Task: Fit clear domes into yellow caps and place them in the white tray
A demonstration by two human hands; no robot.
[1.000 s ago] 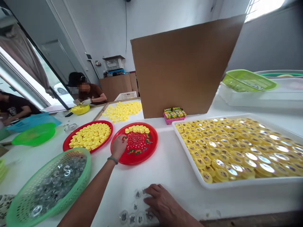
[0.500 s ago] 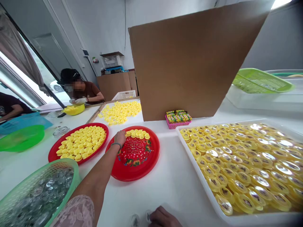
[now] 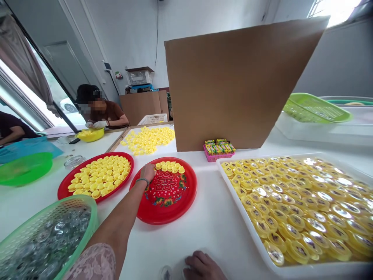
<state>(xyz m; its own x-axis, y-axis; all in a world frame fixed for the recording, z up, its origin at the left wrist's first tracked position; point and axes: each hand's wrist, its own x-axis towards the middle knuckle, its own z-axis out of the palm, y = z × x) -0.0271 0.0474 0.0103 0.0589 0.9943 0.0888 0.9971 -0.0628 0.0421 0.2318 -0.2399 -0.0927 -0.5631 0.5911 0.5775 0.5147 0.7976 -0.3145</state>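
My left hand (image 3: pixel 148 172) reaches over the upper left of a red round tray (image 3: pixel 166 216) with a printed pattern. Its fingers are closed beside a row of small yellow plastic pieces (image 3: pixel 170 167); the fingertips are turned away, so what they pinch is hidden. Low in the view, my right hand (image 3: pixel 204 267) rests on the white table with curled fingers, at the edge of a clear plastic piece mostly covered by it. Another small clear round piece (image 3: pixel 166 273) lies just to its left. More yellow pieces fill a second red tray (image 3: pixel 64 187) on the left.
A green basket (image 3: pixel 92 212) of clear plastic pieces stands at lower left. On the right lies a white tray (image 3: pixel 251 229) of yellow lidded cups. A cardboard sheet (image 3: pixel 233 89) stands behind a pink basket (image 3: pixel 219 157) of small packets. Another person (image 3: pixel 107 112) works at the back left.
My left hand stays at the row of yellow pieces with little movement. My right hand shifts slightly, covering more of the clear piece beside it. The view tilts a little upward.
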